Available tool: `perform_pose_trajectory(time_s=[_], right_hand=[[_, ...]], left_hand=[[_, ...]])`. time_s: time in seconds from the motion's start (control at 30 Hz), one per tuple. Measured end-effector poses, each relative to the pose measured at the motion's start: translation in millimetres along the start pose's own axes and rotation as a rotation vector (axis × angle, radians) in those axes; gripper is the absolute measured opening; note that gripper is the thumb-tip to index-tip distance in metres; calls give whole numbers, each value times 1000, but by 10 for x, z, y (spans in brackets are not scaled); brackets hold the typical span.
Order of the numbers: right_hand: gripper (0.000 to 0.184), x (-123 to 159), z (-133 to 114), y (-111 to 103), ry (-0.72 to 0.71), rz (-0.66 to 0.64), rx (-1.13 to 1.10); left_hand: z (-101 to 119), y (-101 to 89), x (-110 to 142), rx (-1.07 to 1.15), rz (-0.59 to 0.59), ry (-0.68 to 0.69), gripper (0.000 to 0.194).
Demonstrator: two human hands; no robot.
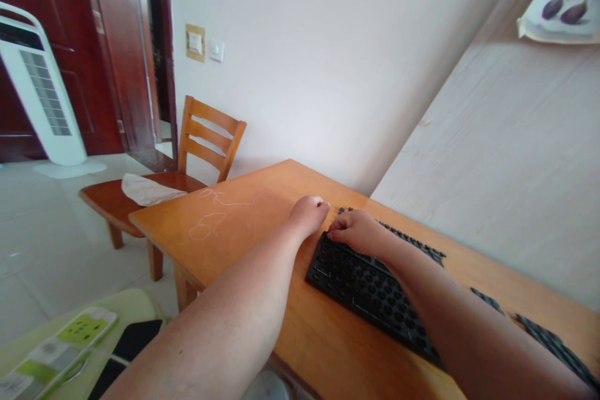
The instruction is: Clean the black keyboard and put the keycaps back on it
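Observation:
A black keyboard [370, 281] lies at an angle on the wooden table, many of its key positions showing bare without caps. Over its far left corner is my right hand [359, 231], thumb and fingers pinched together at the top row; whatever sits between the fingertips is too small to make out. My left hand [309, 214] is curled closed just beyond that corner, apart from my right hand, and its contents are hidden. Behind the keyboard, loose black keycaps [412, 241] stand in rows, partly covered by my right hand and forearm.
More black keycaps [553, 340] lie at the right of the wooden table [262, 231]. A wooden chair [206, 144] with a white cloth [150, 190] stands past the left edge. At lower left, a pale green stool [135, 303] holds a power strip package [60, 350] and a dark flat object [135, 340].

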State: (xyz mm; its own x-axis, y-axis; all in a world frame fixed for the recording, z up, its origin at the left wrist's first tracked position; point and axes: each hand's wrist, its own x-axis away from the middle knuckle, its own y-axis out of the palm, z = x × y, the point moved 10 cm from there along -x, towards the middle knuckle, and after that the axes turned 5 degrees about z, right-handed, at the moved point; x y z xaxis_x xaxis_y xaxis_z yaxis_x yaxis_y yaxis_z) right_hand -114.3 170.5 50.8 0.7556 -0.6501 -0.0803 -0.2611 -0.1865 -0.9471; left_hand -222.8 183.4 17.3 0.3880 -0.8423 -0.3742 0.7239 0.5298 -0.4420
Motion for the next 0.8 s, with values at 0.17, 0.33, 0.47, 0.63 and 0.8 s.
perform_pose_trajectory(time_s=[0.17, 0.33, 0.47, 0.63, 0.8], right_hand=[[16, -43, -66, 3, -41, -12, 117], [16, -65, -101, -9, -31, -1, 185], [15, -71, -108, -6, -34, 10, 207], [13, -83, -88, 1, -36, 19, 225], [12, -76, -88, -7, 0, 12, 208]], left_hand=[[18, -2, 3, -1, 0, 23, 35], [27, 2, 3, 1, -4, 38, 34], [25, 1, 1, -1, -6, 34, 33], [28, 6, -1, 5, -9, 41, 33], [17, 23, -8, 5, -13, 45, 32]])
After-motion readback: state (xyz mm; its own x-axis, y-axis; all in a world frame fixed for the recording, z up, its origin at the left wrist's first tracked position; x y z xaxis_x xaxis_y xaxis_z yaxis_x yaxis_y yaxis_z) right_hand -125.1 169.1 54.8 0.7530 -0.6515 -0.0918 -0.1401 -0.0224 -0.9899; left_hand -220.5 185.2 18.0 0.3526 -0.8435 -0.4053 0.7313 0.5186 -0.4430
